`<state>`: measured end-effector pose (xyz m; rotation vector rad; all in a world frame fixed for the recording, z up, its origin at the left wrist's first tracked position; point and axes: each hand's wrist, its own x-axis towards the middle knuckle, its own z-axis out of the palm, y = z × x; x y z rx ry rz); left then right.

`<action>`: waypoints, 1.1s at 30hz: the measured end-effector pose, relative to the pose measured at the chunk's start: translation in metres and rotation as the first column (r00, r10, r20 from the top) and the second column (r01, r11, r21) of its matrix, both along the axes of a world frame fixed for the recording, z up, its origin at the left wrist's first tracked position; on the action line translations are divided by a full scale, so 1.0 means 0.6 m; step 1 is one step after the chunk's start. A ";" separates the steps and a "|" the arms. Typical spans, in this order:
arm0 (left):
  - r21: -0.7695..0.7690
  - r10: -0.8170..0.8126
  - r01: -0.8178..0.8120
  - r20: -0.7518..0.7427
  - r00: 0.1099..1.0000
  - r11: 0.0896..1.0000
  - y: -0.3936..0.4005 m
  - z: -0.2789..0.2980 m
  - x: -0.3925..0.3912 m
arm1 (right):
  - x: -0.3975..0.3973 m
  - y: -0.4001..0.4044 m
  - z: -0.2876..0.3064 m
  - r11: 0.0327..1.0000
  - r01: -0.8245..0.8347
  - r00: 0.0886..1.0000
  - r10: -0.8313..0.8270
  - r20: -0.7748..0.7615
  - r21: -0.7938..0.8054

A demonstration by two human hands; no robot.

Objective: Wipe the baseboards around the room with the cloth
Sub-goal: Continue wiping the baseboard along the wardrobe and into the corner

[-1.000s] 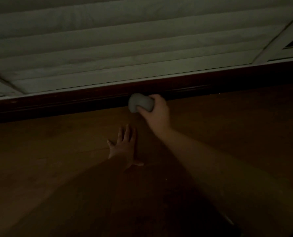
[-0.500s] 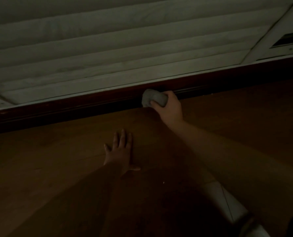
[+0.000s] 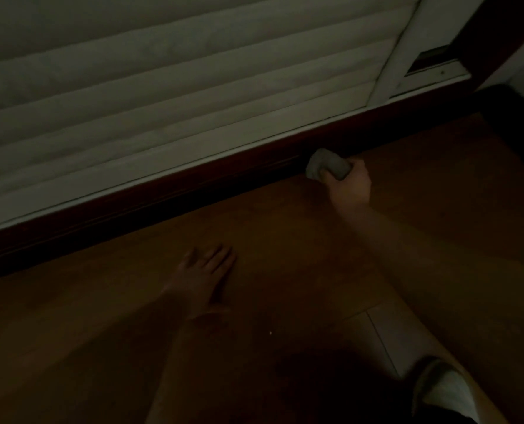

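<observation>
— Head view: what do you see?
— My right hand grips the balled cloth, pressed against the dark baseboard.
— And the left?
— My left hand lies flat, fingers straight, on the wooden floor.

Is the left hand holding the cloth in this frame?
No, the left hand lies flat on the floor with fingers straight, while the right hand grips the cloth against the baseboard.
</observation>
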<state>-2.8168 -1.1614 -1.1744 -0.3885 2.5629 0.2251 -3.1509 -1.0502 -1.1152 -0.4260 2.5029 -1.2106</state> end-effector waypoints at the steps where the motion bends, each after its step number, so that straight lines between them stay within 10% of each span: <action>1: -0.003 -0.011 0.011 -0.051 0.999 1.000 -0.002 0.003 -0.015 | 0.006 0.007 -0.001 1.000 -0.001 1.000 0.001 -0.001 -0.020; 18: 0.025 -0.341 0.355 -0.215 0.915 0.935 -0.032 -0.019 -0.289 | 0.016 0.169 -0.039 0.999 -0.007 0.999 0.006 0.038 0.038; 33: -0.087 -0.438 0.446 -0.426 0.791 0.891 -0.057 -0.063 -0.318 | -0.038 -0.011 -0.104 0.970 -0.243 0.970 0.243 -0.029 -0.015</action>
